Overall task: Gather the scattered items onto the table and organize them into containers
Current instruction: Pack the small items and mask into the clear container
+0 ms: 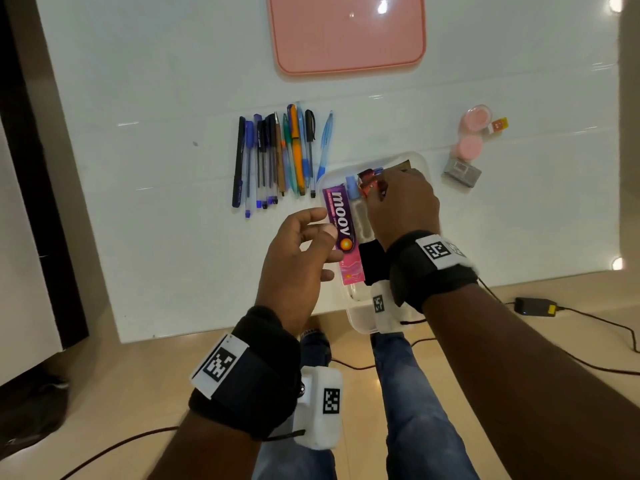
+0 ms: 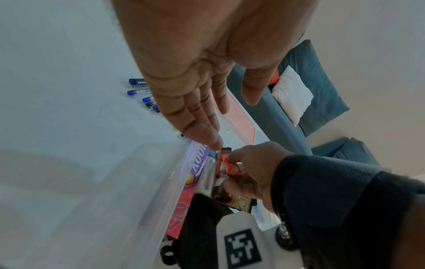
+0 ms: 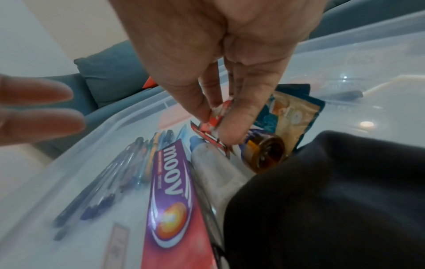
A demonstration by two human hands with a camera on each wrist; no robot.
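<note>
While the right hand (image 3: 220,60) pinches the red sachet (image 3: 212,121) low inside the clear container (image 1: 358,318), left hand (image 1: 298,258) hovers relaxed, holding nothing. Risk: container overhangs the table (image 1: 173,168) edge; downward pressure may tip it.

Pink tray (image 1: 346,46) cut off at top edge
</note>
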